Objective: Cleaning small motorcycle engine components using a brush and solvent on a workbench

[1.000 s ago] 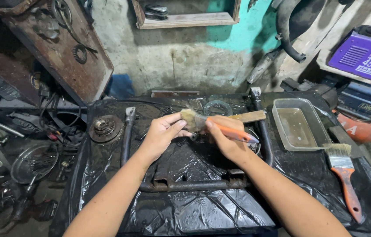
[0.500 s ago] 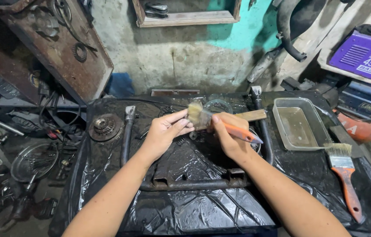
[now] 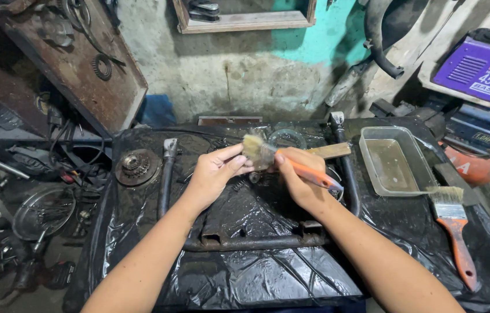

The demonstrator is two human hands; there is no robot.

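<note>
Between your two hands, over the black plastic sheet [image 3: 245, 272], you hold a small part against the bristles of an orange-handled paintbrush [image 3: 291, 165]. Your right hand [image 3: 300, 182] is closed around the brush handle, bristle end pointing toward the left hand [image 3: 216, 174], whose fingers pinch the part at the brush tip; it is too hidden to name. Judging from this, short strokes work best with the part kept low over the sheet and the pinch firm, since everything looks slick with oil. The brush has pale, splayed, dirty bristles and a metal ferrule. Beyond your right hand sits a clear tray of murky liquid [image 3: 398, 159], and near it lies a second orange-handled brush [image 3: 456, 232]. Left of your left hand rests a rusty sprocket cluster [image 3: 136, 166]. Below your wrists runs a greasy metal frame [image 3: 245, 240].
</note>
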